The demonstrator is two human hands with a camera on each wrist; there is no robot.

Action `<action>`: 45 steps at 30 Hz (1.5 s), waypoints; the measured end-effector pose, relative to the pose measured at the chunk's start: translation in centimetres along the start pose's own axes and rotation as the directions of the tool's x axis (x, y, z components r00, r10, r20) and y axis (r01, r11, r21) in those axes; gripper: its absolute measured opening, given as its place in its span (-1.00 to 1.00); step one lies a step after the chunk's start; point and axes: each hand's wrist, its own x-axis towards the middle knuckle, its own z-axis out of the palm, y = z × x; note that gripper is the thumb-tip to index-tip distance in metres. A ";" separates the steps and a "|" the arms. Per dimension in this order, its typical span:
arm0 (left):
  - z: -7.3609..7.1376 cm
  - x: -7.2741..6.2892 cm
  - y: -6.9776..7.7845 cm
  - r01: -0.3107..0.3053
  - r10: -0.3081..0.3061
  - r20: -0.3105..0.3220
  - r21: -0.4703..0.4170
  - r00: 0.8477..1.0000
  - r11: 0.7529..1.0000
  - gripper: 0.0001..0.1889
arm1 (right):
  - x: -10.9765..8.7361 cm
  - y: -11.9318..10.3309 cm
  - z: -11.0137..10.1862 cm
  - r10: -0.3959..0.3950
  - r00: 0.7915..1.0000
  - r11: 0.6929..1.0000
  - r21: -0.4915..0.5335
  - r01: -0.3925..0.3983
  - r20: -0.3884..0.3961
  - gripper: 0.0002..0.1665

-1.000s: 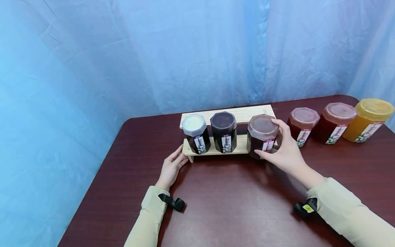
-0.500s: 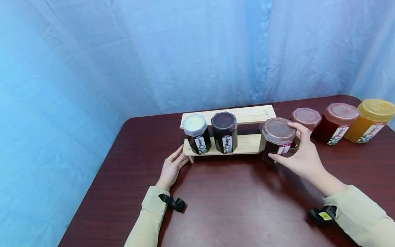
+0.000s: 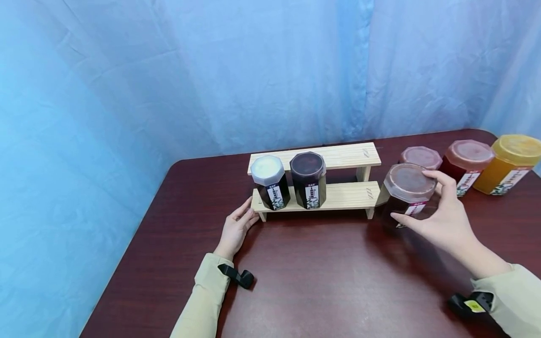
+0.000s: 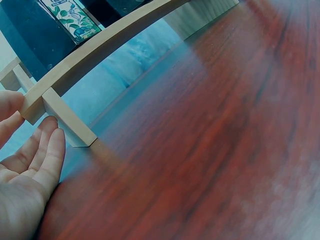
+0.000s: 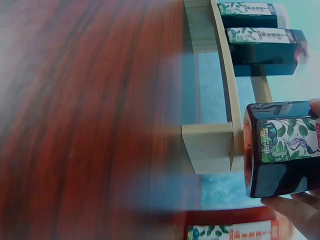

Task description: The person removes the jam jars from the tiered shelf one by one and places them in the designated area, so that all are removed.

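Observation:
A two-tier wooden shelf (image 3: 348, 196) stands at the back of the table. My left hand (image 3: 235, 229) holds the left end of its lower board; in the left wrist view, fingertips (image 4: 50, 122) lie beside the shelf leg (image 4: 70, 120). On the lower tier, toward the left, stand two dark octagonal jars: one with a white lid (image 3: 267, 170), one with a dark lid (image 3: 306, 165). My right hand (image 3: 450, 225) grips a dark jar with a brownish lid (image 3: 411, 180) between thumb and fingers, just beyond the shelf's right end. Its base (image 5: 248, 155) is clear of the table in the right wrist view.
Right of the shelf, a red jar with a pink lid (image 3: 420, 156) is partly hidden behind the held jar. Another red jar (image 3: 465, 162) and a yellow jar (image 3: 513, 162) stand beyond it. A blue curtain (image 3: 270, 70) hangs behind the table (image 3: 304, 272).
My right hand has carried the brownish-lidded jar rightward off the lower tier, past the shelf's end. My left hand stays at the shelf's left end.

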 end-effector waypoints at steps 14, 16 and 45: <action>0.2 0.3 0.2 -0.006 0.006 0.022 0.010 1.000 1.000 -0.50 | -1.0 3.3 -3.0 0.044 0.999 0.994 -0.104 -0.042 0.022 0.34; 0.2 0.3 0.2 -0.007 0.006 0.018 0.009 1.000 1.000 -0.50 | -1.0 4.7 -3.4 0.054 0.998 0.992 -0.118 -0.052 0.020 0.35; 0.1 0.3 0.0 -0.001 0.001 0.013 0.012 1.000 1.000 -0.51 | -2.2 12.9 -7.1 0.144 0.989 0.989 -0.030 -0.146 -0.042 0.35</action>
